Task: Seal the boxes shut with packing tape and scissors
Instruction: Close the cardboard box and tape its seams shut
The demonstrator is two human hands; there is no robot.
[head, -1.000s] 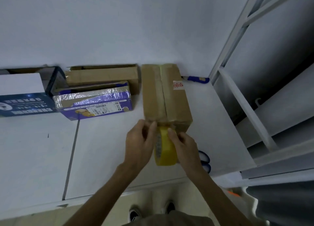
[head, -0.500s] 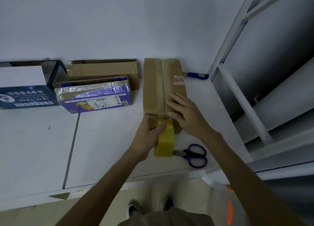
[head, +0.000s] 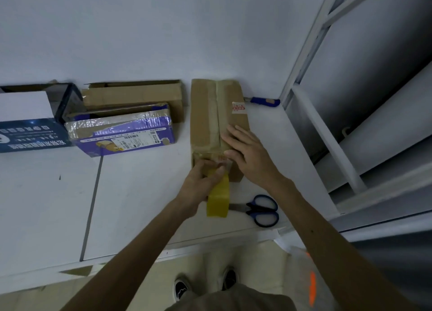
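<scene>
Here the person is at the start of a tape strip on the long brown box, which lies lengthwise on the white table with its far end against the wall. The left hand grips the yellow tape roll, fingers curled round it, and holds it against the near end face of the box, where the loose tape end appears to be stuck down. The right hand lies flat on the box top near that end, fingers straight, pressing the flaps and steadying the box; it holds nothing.

The scissors lie on the table just to the right of the roll, handles pointing right, within easy reach of the right hand. A purple box and an open cardboard box sit to the left, apparently waiting their turn. A blue-handled knife rests by the wall beyond the brown box.

The step in hand looks like anchoring the tape. The next move probably calls for drawing the roll up over the near edge and along the middle seam, keeping the strip straight while the right hand smooths it down. The scissors would then be needed for the cut.
</scene>
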